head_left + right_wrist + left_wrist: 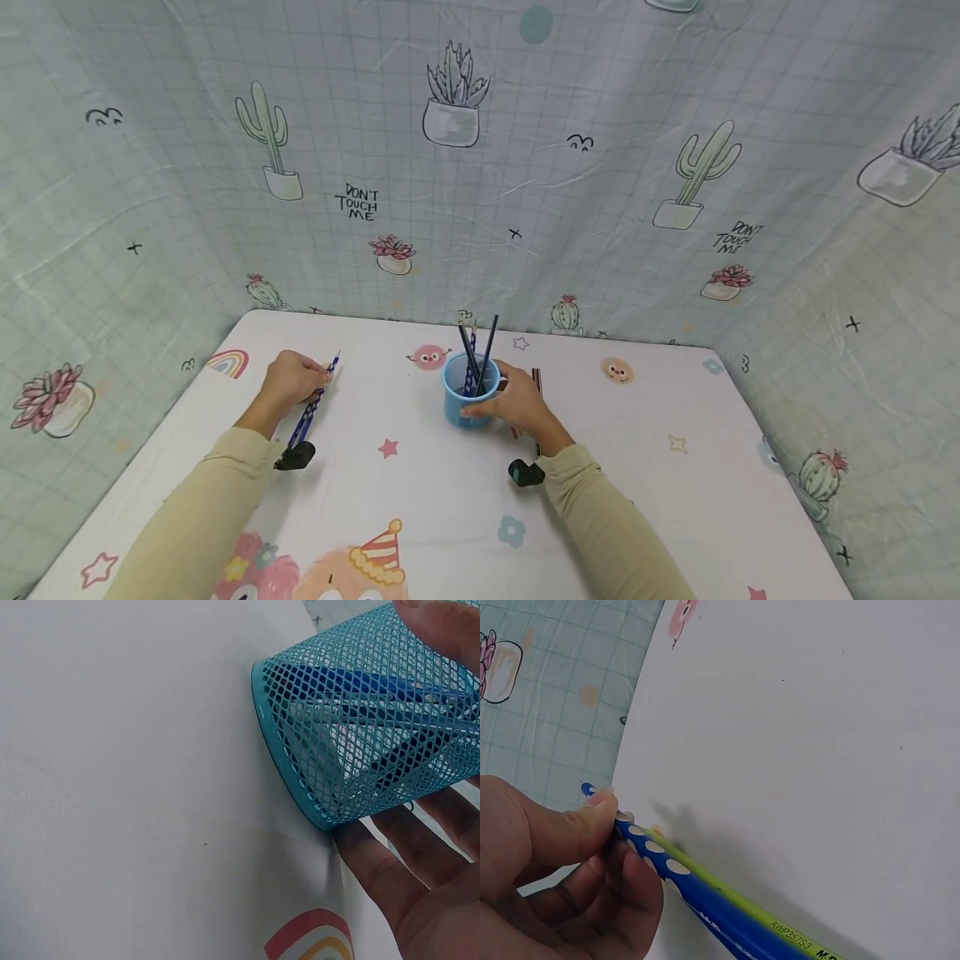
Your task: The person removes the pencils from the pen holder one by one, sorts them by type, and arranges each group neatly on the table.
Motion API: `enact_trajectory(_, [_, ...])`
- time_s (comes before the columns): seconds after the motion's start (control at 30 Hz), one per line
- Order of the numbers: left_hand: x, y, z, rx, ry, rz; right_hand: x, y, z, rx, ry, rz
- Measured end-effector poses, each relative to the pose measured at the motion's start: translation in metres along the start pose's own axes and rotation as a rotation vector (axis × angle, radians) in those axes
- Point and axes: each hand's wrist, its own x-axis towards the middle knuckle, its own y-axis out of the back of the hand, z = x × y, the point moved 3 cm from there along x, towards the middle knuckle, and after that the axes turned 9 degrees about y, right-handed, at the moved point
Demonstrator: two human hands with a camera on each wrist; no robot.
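In the head view a blue mesh cup (pixel 467 410) stands at the table's middle, with dark sticks and a blue pencil (pixel 469 379) upright in it. My right hand (pixel 525 407) grips the cup's right side, thumb in front; the right wrist view shows the thumb and fingers around the mesh (pixel 360 742). At the left, my left hand (pixel 291 385) pinches blue pencils (pixel 303 423) with pale spots. Up close in the left wrist view, a green pencil (pixel 757 915) lies alongside the spotted blue pencils (pixel 676 879), between thumb and fingers of the left hand (pixel 562 862).
Dark and reddish sticks (pixel 537 382) lie on the white printed table (pixel 450 500) beside the right hand, partly hidden by it. A printed cloth (pixel 525 200) hangs behind the table and at its sides. A dark wrist camera (pixel 296 456) sits at each wrist.
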Motion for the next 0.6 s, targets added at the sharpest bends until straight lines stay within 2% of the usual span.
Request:
enact_trajectory(0.23, [0.0,-0.001,-0.003,-0.012,0.073,0.011,0.0,0.0,0.0,-0.01,0.004,-0.014])
enact_trajectory(0.5, [-0.006,-0.001,-0.004,0.045,0.134,0.029,-0.001,0.0,0.001,0.002,0.014,-0.006])
enact_trajectory(0.6, [-0.009,-0.002,-0.004,0.09,0.125,0.044,-0.001,0.0,0.002,0.004,0.015,-0.006])
